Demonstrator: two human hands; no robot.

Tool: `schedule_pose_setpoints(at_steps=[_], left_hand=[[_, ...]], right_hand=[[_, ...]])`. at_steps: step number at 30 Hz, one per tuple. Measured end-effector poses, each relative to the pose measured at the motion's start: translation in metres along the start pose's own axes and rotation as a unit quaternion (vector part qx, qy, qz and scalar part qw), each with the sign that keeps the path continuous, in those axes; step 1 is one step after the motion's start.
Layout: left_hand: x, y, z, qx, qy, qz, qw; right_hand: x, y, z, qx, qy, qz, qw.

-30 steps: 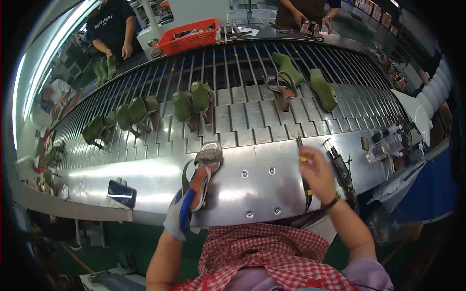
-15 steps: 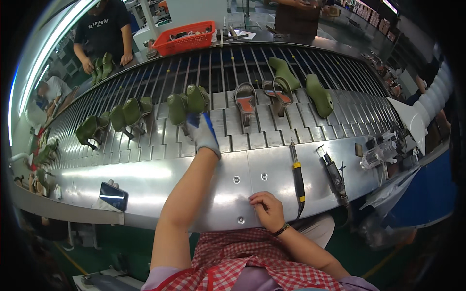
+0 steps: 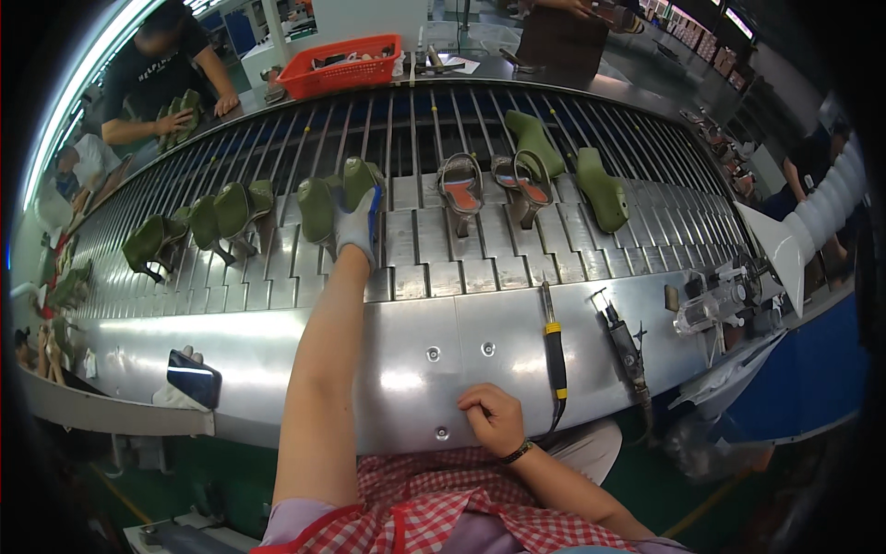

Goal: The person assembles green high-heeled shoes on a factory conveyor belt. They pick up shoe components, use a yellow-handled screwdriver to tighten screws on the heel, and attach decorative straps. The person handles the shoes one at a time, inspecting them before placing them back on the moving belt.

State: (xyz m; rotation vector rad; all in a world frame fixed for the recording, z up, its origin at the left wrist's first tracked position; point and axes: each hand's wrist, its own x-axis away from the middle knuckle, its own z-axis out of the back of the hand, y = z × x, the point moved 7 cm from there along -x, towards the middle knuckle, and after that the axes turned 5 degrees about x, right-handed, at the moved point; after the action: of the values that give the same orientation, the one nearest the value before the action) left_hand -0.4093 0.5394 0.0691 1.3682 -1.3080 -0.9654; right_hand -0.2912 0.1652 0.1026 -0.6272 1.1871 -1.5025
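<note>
My left hand [image 3: 356,222], in a grey and blue glove, reaches far forward over the slatted conveyor. Its fingers close around the heel side of a high-heeled shoe on a green last [image 3: 361,174]; the fingertips are partly hidden. Just left of that hand stands a second shoe on a green last [image 3: 316,209]. My bare right hand [image 3: 493,420] rests at the near edge of the metal table with curled fingers and nothing visible in them. Ahead and to the right, two heeled sandals, a left one [image 3: 460,187] and a right one [image 3: 529,185], stand near two bare green lasts [image 3: 604,192].
More lasted shoes [image 3: 231,214] stand along the conveyor's left. A yellow-and-black soldering-iron-like tool [image 3: 554,355] and a dark corded tool [image 3: 626,346] lie at right. A phone [image 3: 193,379] rests on a glove. Beyond are a red basket [image 3: 340,68], a white duct hood [image 3: 780,242] and co-workers.
My left hand has moved forward onto the right-hand shoe of the green pair. My right hand stays curled near the table edge. The view has shifted slightly, and the far-left co-worker leans over more.
</note>
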Motion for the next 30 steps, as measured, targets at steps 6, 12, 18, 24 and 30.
schedule_pose_setpoints(at_steps=[6, 12, 18, 24, 30], left_hand=[[0.068, 0.032, 0.008, 0.319, -0.15, 0.123, 0.928], [0.19, 0.065, 0.098, 0.257, -0.167, 0.154, 0.939], [0.286, 0.117, 0.152, -0.201, -0.277, -0.082, 0.936], [0.336, 0.147, 0.134, -0.385, -0.323, -0.211, 0.838], [0.348, 0.151, 0.13, -0.396, -0.329, -0.261, 0.817]], right_hand=[[0.002, 0.001, -0.002, 0.0, 0.027, 0.03, 0.999], [0.006, -0.003, -0.006, -0.006, 0.019, 0.023, 1.0], [0.01, 0.017, -0.013, -0.211, 0.021, -0.191, 0.958], [0.008, -0.124, -0.001, -0.053, -0.03, 0.079, 0.995], [0.031, -0.141, -0.003, 0.059, 0.006, 0.147, 0.987]])
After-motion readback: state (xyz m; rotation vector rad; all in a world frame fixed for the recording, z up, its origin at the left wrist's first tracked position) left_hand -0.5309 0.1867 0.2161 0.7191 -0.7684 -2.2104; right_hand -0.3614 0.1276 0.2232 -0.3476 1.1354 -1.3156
